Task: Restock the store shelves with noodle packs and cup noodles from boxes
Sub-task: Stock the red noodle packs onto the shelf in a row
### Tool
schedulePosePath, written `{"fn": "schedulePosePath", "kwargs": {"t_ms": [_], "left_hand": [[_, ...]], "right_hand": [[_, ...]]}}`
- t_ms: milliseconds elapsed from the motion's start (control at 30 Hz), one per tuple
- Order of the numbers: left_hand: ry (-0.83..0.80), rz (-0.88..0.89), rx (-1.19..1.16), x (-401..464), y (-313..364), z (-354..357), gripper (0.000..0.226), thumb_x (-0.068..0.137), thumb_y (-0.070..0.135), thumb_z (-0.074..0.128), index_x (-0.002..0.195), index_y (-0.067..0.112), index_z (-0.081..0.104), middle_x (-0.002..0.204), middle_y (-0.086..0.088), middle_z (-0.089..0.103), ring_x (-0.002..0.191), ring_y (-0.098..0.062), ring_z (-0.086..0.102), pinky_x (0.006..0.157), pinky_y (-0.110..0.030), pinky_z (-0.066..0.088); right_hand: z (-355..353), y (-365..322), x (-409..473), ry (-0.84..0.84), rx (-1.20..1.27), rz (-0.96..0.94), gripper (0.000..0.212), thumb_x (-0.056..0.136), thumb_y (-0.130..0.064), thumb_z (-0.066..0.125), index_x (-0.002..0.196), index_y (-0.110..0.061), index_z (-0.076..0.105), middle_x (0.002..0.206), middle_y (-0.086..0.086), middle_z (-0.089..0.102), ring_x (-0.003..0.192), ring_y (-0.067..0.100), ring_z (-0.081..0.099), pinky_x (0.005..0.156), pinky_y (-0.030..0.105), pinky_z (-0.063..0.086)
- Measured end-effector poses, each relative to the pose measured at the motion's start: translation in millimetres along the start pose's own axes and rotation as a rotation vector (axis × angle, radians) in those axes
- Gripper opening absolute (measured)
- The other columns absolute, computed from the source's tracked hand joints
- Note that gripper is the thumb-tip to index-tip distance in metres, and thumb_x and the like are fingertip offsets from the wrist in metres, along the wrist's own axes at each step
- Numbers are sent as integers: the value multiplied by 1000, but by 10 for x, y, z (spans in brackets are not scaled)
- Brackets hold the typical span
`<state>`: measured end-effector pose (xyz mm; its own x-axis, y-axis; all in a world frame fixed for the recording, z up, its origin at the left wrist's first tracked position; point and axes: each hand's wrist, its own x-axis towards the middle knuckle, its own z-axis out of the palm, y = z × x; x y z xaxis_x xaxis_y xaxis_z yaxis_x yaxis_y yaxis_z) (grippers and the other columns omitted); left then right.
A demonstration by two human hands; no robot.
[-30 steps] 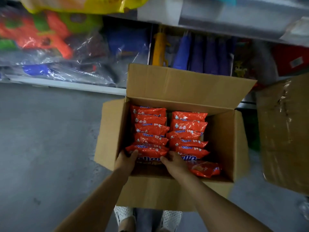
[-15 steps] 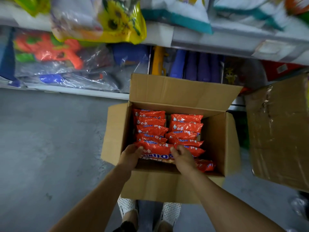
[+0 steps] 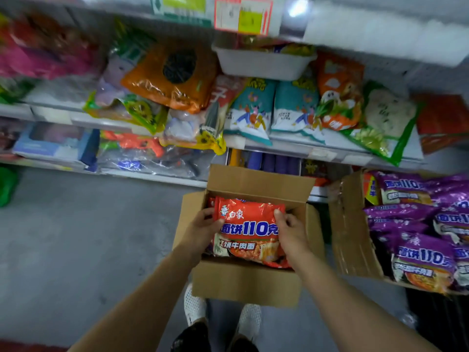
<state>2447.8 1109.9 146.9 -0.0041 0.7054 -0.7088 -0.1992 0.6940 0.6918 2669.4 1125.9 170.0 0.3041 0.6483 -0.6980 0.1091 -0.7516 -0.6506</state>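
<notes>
My left hand and right hand gripped an orange noodle pack by its sides. I held it over the open box.

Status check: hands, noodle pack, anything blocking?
Both hands, left hand and right hand, gripping red noodle pack. Pack raised over open box. Nothing blocking.

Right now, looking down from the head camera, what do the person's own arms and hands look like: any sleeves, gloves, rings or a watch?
Both forearms are bare up to the frame edge, no sleeves showing. The left hand and right hand wear no gloves, and no ring, watch or bracelet shows on the fingers or wrists in view.
</notes>
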Motion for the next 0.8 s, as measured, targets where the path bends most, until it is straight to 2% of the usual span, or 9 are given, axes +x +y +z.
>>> {"fn": "schedulePosePath", "kwargs": {"t_ms": [67, 133, 200, 300, 433, 467, 533, 667, 800], "left_hand": [[15, 39, -6, -288, 296, 50, 25, 93, 12, 68, 116, 14, 59, 105, -15, 76, 86, -25, 76, 65, -32, 59], [25, 59, -37, -554, 573, 125, 19, 95, 14, 67, 113, 10, 63, 97, -13, 77, 78, -23, 75, 60, -28, 58], [22, 76, -86, -832, 823, 213, 14, 96, 16, 66, 106, 6, 66, 92, -15, 77, 75, -24, 75, 60, -31, 58], [98, 103, -170, -1182, 1124, 338, 21, 92, 19, 71, 107, 5, 65, 95, -15, 77, 79, -27, 74, 69, -36, 57], [162, 192, -294, -1621, 1520, 495, 24, 90, 19, 74, 107, 7, 61, 106, -19, 74, 93, -33, 72, 84, -49, 58], [179, 227, -314, -1724, 1626, 539, 24, 90, 19, 74, 107, 8, 60, 111, -19, 73, 100, -34, 70, 91, -53, 56], [205, 291, -368, -1925, 1823, 627, 20, 90, 20, 73, 102, 12, 59, 111, -16, 73, 105, -34, 69, 94, -55, 54], [243, 413, -424, -2295, 2238, 805, 15, 96, 25, 67, 100, 14, 58, 96, -6, 73, 79, -17, 70, 60, -35, 56], [250, 449, -482, -2607, 2617, 908, 18, 100, 29, 61, 100, 12, 62, 94, -15, 74, 78, -28, 71, 74, -48, 60]], "right_hand": [[-115, -294, -280, 45, 67, -30, 35, 99, -44, 60, 94, -10, 64, 85, 7, 75, 84, 31, 74, 57, 25, 51], [-195, -565, -542, 62, 92, -58, 37, 99, -45, 60, 90, -10, 66, 78, 5, 75, 72, 25, 74, 50, 20, 52], [-283, -826, -802, 62, 125, -73, 39, 97, -51, 60, 86, -13, 66, 78, 5, 76, 70, 23, 74, 62, 30, 61], [-398, -1175, -1091, 77, 197, -107, 41, 93, -53, 64, 78, -15, 62, 78, 4, 75, 76, 26, 73, 83, 46, 61], [-597, -1530, -1412, -2, 223, -192, 56, 74, -79, 64, 82, -25, 72, 83, 0, 78, 80, 24, 76, 84, 50, 60], [-651, -1631, -1508, -39, 243, -211, 52, 74, -79, 65, 85, -29, 74, 85, -1, 79, 82, 24, 77, 84, 49, 61], [-740, -1825, -1700, -108, 308, -234, 38, 84, -62, 70, 96, -26, 73, 91, 1, 79, 85, 26, 77, 84, 49, 61], [-863, -2150, -2072, -268, 355, -393, 39, 89, -32, 76, 125, -28, 63, 108, 3, 77, 93, 24, 76, 80, 44, 62], [-959, -2453, -2348, -272, 389, -521, 40, 89, -26, 76, 126, -26, 62, 110, 2, 76, 92, 21, 76, 75, 39, 62]]}}
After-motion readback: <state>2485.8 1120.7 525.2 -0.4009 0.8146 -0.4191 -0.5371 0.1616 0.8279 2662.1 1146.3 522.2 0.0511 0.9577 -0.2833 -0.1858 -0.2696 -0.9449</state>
